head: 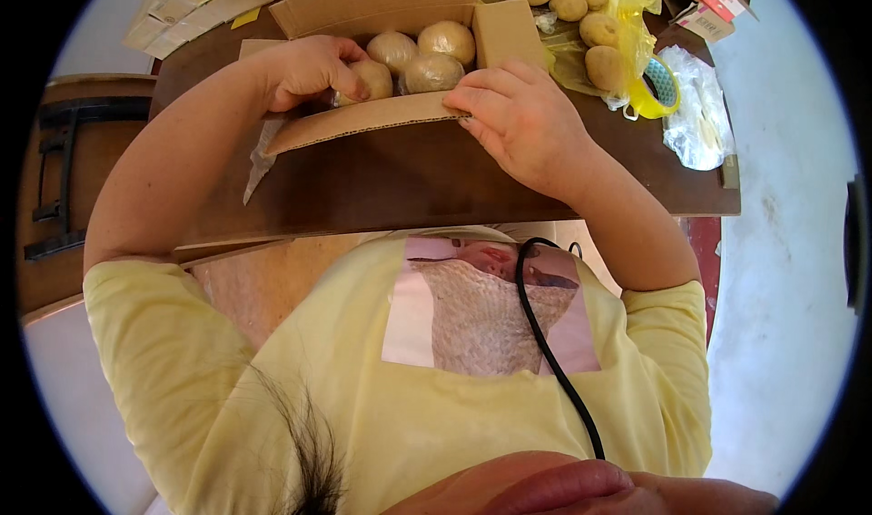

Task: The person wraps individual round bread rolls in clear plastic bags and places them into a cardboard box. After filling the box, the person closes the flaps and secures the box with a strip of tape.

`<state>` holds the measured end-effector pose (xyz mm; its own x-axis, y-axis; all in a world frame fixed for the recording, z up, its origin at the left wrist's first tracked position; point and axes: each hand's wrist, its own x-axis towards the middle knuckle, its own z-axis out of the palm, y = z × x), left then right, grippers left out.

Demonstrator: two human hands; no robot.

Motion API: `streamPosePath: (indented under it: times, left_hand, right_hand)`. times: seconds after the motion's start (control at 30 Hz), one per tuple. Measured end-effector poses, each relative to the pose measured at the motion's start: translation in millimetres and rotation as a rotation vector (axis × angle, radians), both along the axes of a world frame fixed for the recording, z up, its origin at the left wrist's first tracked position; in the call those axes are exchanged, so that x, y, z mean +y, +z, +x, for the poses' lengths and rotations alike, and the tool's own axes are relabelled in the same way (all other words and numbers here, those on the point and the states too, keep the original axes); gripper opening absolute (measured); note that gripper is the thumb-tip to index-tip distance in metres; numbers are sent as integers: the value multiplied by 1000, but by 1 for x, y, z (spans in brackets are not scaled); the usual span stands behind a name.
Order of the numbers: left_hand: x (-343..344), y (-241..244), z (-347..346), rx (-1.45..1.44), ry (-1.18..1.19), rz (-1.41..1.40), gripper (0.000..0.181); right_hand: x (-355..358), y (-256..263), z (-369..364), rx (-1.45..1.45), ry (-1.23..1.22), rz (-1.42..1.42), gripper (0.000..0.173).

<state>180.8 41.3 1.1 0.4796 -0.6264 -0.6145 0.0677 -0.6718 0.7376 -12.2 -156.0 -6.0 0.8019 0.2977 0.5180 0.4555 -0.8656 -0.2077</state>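
Observation:
An open cardboard box [381, 1] stands on the table before me, its flaps folded outward. Inside lie several potatoes [446, 41] wrapped in clear plastic film. My left hand [313, 72] reaches into the box's left side, thumb and index finger around the nearest wrapped potato [373, 79]; the other fingertips are hidden. With my right hand [514, 116] I pinch the right end of the front flap [368, 121], thumb below and fingers above. A strip of clear tape [260, 164] hangs from the flap's left end.
Unwrapped potatoes [599, 30] lie on a yellow plastic bag [637, 11] at the back right. Beside them are a yellow tape roll [657, 96] and crumpled clear plastic [698, 116]. Stacked cartons [197, 14] stand back left. The dark table [409, 181] ends just before my body; a black cable [538, 324] crosses my shirt.

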Motion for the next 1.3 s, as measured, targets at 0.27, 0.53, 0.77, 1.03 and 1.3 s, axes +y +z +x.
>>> streamPosePath:
  times: [0.27,0.53,0.77,1.03,1.3]
  left_hand:
    - [5,-8,3,-55,8,-14,53]
    - [9,-6,1,-12,2,-34,56]
    - [4,12,-22,-406,-148,81,62]
    - [13,19,-26,-526,-200,51,52]
    - [13,18,-20,-553,-102,125,38]
  right_hand:
    - [1,-1,0,-7,-9,0,14]
    - [1,3,-4,65,13,10,23]
    - [3,5,-12,95,4,-6,24]
    - [6,8,-25,64,-27,-80,32]
    - [-14,11,-90,110,-167,-95,34]
